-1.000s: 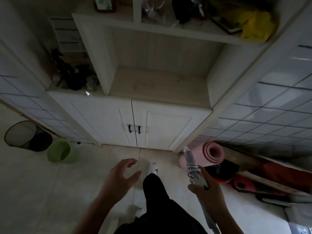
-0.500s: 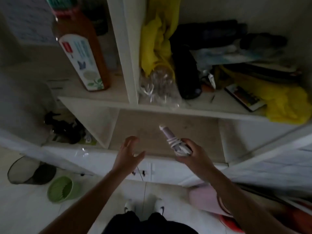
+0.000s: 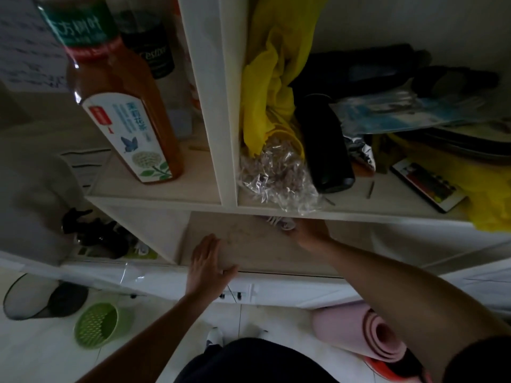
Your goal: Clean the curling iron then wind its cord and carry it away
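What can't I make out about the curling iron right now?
Head view only.
1. Tip of the curling iron: hidden behind the front edge of the upper shelf.
2. Its handle: covered by the grip of the right hand.
3. Whether it touches the lower shelf: too dim and blurred to tell.

left grip (image 3: 206, 262): fingers straight, thumb spread, palm down, forearm rising from lower left | right grip (image 3: 311, 230): fingers curled round curling iron (image 3: 279, 221), arm stretched forward from lower right
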Demonstrator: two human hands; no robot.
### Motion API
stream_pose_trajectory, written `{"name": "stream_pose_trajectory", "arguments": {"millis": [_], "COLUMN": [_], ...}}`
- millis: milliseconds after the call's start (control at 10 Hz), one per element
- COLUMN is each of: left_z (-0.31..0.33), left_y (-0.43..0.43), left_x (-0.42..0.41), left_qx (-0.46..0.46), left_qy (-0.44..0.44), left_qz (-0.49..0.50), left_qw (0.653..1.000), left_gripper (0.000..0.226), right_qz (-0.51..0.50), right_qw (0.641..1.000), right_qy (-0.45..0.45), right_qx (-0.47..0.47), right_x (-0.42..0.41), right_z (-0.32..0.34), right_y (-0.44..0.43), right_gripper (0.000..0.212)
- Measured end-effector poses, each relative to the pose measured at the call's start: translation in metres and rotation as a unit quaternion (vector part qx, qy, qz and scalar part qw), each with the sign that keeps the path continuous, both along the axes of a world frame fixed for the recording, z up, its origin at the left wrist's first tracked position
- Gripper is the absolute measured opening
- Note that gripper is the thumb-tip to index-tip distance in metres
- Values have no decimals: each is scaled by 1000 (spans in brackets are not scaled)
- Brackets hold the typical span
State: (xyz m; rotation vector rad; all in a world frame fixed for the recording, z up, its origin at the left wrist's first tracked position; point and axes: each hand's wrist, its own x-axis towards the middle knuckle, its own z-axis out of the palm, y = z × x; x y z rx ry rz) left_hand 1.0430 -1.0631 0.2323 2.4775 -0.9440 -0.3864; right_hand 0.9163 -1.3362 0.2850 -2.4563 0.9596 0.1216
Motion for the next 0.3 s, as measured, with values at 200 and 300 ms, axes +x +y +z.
{"name": "stream_pose_trajectory", "arguments": {"millis": [200,300], "left_z": [-6,-11], "left_y": [0,-2], "left_x": [-1,1], "left_qx": [-4,-7], "left_qy": [-7,-5], "left_qz": [0,7], "left_qw": [1000,1000], "left_gripper": [90,90], "right_qz": [2,-10], "right_qw": [999,999], "right_qy": [34,-27], "right_qx": [26,39], "right_x": [-3,-9], "right_z": [0,-4], "right_y": [-6,-9], "right_gripper": [63,63]}}
